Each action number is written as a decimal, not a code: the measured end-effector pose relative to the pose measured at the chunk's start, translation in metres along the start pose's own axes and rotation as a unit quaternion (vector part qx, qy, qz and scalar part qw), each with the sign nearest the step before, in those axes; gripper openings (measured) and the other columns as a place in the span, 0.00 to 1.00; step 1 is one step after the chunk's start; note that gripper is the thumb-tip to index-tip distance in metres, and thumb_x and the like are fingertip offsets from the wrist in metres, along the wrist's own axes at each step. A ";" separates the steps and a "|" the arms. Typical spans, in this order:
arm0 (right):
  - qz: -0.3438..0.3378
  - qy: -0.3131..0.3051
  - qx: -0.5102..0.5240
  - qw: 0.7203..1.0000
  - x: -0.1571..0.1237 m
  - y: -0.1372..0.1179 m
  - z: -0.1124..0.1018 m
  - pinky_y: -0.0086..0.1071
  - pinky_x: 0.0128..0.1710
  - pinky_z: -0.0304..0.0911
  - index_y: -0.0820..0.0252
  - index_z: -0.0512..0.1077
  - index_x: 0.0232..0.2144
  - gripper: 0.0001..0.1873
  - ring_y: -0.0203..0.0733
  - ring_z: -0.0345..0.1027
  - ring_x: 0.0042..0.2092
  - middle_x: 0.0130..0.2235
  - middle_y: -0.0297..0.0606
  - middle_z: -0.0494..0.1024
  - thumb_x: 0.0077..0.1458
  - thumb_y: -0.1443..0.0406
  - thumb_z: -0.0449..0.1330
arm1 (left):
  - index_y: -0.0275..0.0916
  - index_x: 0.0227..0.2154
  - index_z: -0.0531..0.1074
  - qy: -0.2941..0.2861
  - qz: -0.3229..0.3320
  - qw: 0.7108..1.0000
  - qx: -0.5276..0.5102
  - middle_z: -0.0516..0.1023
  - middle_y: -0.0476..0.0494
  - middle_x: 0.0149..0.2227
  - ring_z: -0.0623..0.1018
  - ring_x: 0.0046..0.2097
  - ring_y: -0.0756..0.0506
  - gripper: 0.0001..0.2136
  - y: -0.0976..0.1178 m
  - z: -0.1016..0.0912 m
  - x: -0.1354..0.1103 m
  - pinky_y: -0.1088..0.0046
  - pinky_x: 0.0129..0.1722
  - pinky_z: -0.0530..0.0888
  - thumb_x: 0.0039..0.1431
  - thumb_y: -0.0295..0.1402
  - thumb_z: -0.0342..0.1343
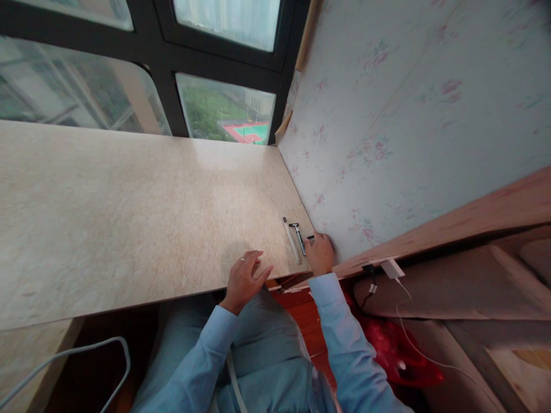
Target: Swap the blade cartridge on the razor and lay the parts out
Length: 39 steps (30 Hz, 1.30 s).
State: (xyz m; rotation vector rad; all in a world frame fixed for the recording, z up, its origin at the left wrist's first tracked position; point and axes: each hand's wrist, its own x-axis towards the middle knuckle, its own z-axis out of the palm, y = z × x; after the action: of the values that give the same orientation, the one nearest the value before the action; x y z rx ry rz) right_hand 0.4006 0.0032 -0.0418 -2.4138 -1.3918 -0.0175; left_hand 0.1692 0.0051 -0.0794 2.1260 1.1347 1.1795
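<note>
On the right end of the stone-patterned counter lies a white toothbrush [291, 240] with a dark head. Beside it, a safety razor [298, 236] with a silver head and dark handle lies roughly parallel. My right hand [319, 253] is at the counter's corner against the wall, fingers curled down. A small dark item [310, 237] shows at its fingertips; most of it is hidden, so its kind is unclear. My left hand [244, 280] hovers by the counter's front edge, left of the toothbrush, with a ring on one finger. Its thumb and fingers are apart and hold nothing.
The counter [142, 212] runs left along dark-framed windows [226, 106]. A flower-papered wall [387, 137] bounds it on the right. Lower right are a white charger [392, 268] with a cable and a red plastic bag [390, 350]. A grey cable [92, 346] curves at lower left.
</note>
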 end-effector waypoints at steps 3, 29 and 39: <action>-0.001 0.003 0.000 1.000 0.001 0.001 0.005 0.35 0.44 0.58 0.67 0.74 0.46 0.14 0.50 0.68 0.47 0.44 0.53 0.75 0.58 0.67 0.58 | 0.38 0.46 0.68 0.001 0.005 1.000 0.009 0.76 0.41 0.43 0.78 0.37 0.48 0.15 0.000 0.000 0.000 0.69 0.40 0.75 0.59 0.40 0.58; 0.038 0.066 0.017 0.997 -0.008 -0.006 0.008 0.37 0.46 0.57 0.72 0.74 0.44 0.18 0.52 0.67 0.46 0.43 0.57 0.76 0.59 0.63 0.55 | 0.39 0.41 0.70 -0.034 0.028 0.999 -0.001 0.78 0.42 0.40 0.78 0.40 0.45 0.08 0.001 -0.006 0.002 0.66 0.41 0.75 0.60 0.32 0.53; -0.054 0.072 0.039 0.995 -0.025 -0.005 0.007 0.43 0.54 0.56 0.69 0.73 0.47 0.19 0.53 0.62 0.54 0.51 0.56 0.72 0.54 0.65 0.60 | 0.38 0.40 0.72 -0.030 0.035 0.999 -0.001 0.78 0.41 0.39 0.77 0.41 0.45 0.07 0.004 -0.011 0.001 0.66 0.42 0.75 0.60 0.31 0.53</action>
State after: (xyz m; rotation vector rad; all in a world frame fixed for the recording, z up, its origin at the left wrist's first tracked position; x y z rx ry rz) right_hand 0.3825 -0.0137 -0.0519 -2.2254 -1.4275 -0.1568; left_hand 0.1620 0.0041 -0.0706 2.2008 1.0403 1.1391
